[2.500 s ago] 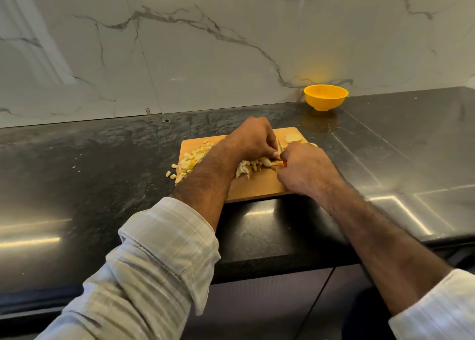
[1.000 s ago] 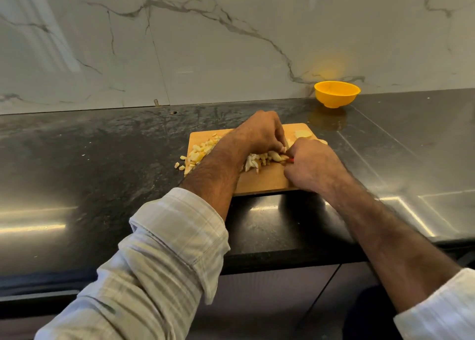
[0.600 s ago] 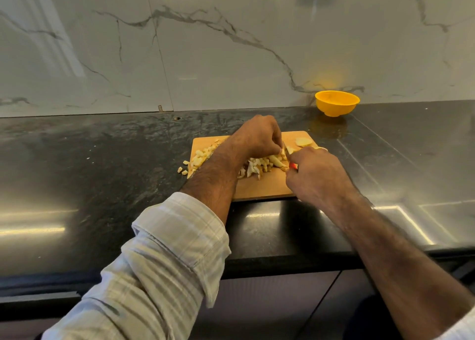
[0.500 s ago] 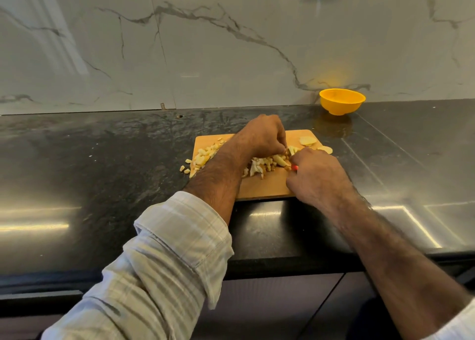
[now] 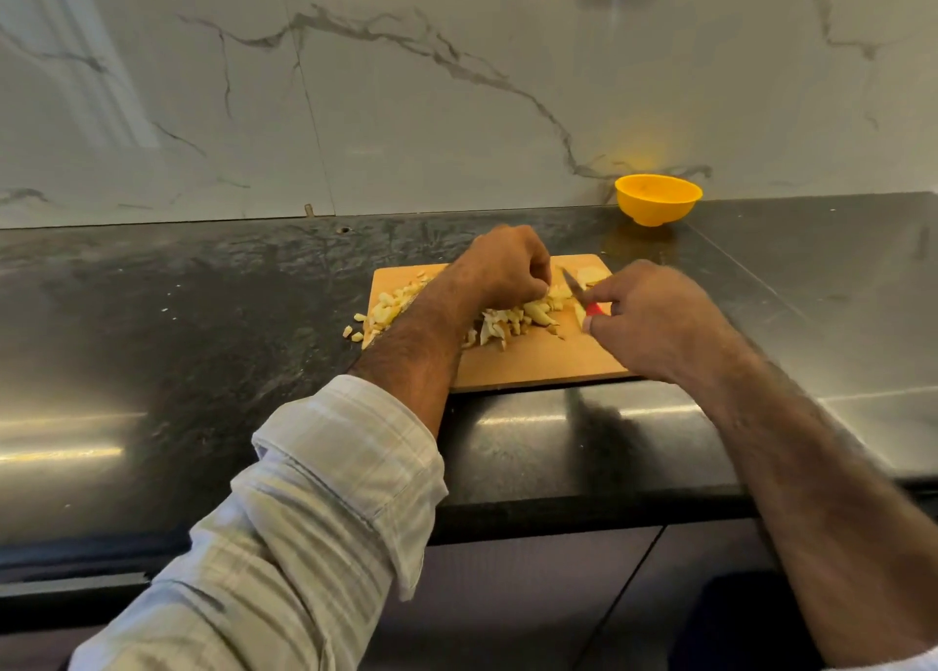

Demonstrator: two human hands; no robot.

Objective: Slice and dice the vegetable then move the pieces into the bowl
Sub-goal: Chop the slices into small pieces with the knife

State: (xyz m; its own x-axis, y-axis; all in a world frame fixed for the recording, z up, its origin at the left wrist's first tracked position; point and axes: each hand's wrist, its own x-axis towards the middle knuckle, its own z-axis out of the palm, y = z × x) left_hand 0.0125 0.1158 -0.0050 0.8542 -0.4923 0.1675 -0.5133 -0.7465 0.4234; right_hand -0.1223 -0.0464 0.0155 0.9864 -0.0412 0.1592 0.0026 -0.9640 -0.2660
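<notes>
On the board (image 5: 533, 361), the left hand (image 5: 500, 269) curls its fingers over pale strips (image 5: 533, 312) lying left-to-right. The right hand (image 5: 655, 320) grips a knife (image 5: 576, 287), blade pointing far-left, handle mostly hidden. Dice (image 5: 388, 310) lie left; the bowl (image 5: 658, 206) stands far right on the desk (image 5: 203, 315).

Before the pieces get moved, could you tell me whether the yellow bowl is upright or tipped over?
Upright: the yellow bowl stands on its base on the counter, rim facing up.

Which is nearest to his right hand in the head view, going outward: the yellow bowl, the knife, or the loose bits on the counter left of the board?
1. Knife: held in the right hand.
2. Loose bits: across the board, off its left edge.
3. Yellow bowl: at the back wall, farthest.
</notes>
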